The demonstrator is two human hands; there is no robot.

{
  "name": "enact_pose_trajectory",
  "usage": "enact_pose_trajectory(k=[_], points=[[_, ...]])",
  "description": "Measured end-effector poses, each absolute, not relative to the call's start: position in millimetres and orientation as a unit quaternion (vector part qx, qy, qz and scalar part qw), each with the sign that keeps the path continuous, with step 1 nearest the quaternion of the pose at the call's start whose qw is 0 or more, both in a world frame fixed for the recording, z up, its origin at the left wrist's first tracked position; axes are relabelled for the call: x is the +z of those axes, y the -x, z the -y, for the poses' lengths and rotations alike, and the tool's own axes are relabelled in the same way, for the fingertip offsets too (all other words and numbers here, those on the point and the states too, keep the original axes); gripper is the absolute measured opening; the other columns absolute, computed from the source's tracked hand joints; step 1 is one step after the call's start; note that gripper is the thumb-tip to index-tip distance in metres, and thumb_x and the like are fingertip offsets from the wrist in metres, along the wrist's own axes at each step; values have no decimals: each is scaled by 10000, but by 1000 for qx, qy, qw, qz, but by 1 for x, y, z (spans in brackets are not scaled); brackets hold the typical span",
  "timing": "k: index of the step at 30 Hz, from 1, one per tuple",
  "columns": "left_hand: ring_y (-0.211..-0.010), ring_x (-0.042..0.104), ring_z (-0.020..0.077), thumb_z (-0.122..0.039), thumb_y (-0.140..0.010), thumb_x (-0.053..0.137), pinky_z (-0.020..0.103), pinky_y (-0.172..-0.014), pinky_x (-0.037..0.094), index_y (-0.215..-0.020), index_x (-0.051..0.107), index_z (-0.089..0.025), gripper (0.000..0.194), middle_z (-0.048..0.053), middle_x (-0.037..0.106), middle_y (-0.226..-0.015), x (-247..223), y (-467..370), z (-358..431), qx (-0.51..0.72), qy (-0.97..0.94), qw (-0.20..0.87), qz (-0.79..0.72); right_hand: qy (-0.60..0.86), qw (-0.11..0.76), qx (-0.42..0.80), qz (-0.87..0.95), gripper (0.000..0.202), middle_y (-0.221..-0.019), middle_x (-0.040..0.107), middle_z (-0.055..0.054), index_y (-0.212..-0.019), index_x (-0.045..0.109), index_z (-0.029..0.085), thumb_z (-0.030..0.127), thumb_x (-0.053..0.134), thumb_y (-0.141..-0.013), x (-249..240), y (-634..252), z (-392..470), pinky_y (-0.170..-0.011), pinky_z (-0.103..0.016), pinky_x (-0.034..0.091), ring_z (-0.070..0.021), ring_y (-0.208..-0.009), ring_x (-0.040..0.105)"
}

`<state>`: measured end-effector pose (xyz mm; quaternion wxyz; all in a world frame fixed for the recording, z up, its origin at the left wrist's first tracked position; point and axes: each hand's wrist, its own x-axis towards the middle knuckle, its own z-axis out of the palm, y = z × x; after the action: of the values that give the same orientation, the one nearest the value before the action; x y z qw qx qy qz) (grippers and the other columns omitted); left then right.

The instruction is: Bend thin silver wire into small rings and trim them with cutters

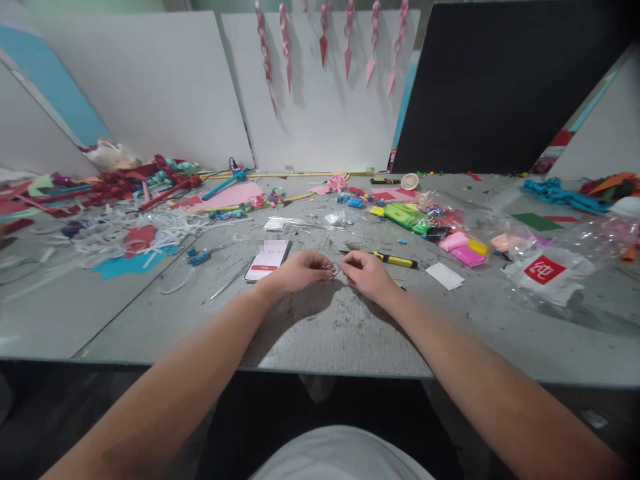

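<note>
Both hands meet over the grey table, close in front of my body. My left hand [306,268] pinches a small piece of thin, silvery wire [334,270]. Facing it, my right hand [364,270] has thumb and forefinger pressed together at the other side of the same wire. The wire is too small to make out its exact shape. A phone [269,259] with a lit screen lies just left of my left hand. Behind and right of my right hand lies a yellow and black cutter [397,260], partly covered by the hand.
White paper strips [120,230], blue paper [133,265] and red pieces lie at the left. Bright clay packs [465,248], a white card [445,276] and a plastic bag [550,273] are at the right. White and black boards [490,87] stand behind, with pink paper chains [349,50] hanging.
</note>
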<state>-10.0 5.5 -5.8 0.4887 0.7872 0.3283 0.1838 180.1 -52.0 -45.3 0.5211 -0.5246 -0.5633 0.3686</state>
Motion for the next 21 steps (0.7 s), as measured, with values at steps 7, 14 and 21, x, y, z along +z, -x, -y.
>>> enact_pose_trajectory(k=[7,14,21], points=[[-681,612,133,-288,-829,708,270,-682,450,-797,725,-133,160,33,696,-723,0,9,-2,174,-792,490,-322,536,518,321,584,181,-599,598,6,-712,640,195,364,657,-774,-47,-181,50,-545,-248,381,-150,-588,535],[-683,633,134,-216,-810,707,275,-706,489,-822,743,-120,102,42,716,-730,1,7,0,171,-781,500,-333,556,519,288,582,141,-664,656,-22,-694,666,179,305,679,-753,-46,-180,49,-621,-270,415,-160,-645,565],[-655,625,132,-235,-777,752,267,-685,506,-867,783,-115,153,43,714,-701,1,8,1,174,-775,509,-332,566,500,297,584,154,-583,627,-13,-670,672,182,311,684,-753,-43,-181,52,-555,-265,384,-162,-578,548]])
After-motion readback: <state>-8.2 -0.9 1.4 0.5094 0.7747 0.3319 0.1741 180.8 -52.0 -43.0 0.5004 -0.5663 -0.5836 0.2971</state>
